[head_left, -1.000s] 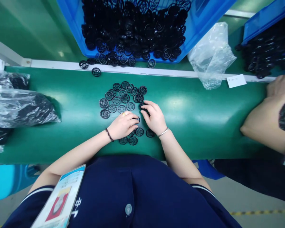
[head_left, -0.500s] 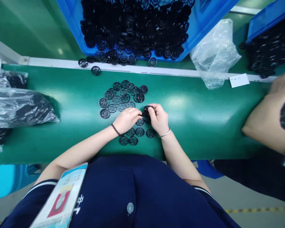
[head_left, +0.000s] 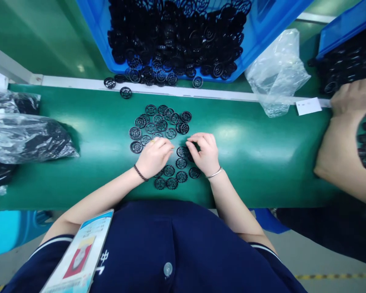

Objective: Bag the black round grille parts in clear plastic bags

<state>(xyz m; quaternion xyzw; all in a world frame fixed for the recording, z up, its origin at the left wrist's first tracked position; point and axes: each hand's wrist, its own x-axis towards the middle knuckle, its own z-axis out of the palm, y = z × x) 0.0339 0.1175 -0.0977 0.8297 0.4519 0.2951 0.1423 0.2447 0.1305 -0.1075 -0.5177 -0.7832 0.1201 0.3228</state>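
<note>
Several round black spoked discs [head_left: 135, 133] lie spread on the green table [head_left: 250, 154] in front of me. My left hand [head_left: 155, 156] is above the lower left part of the spread, thumb and fingertips pressed together; what it holds, if anything, is too small to make out. To the right, my right hand [head_left: 205, 154] has its thumb apart from its curled fingers, with nothing visible between them. Just beside its thumb lies a black disc [head_left: 181, 151], and more discs [head_left: 181, 176] sit below, nearer my body.
A blue bin [head_left: 250, 61] heaped with black discs stands behind a white rail [head_left: 225, 94]. Plastic-wrapped bags [head_left: 27, 138] lie at the left. A clear bag [head_left: 276, 73] and white card [head_left: 309, 106] are at the right, near another person's arm [head_left: 344, 150].
My hands have moved apart, and the black disc that was between them is no longer held there. The other person's hand has moved to the second bin's discs.
</note>
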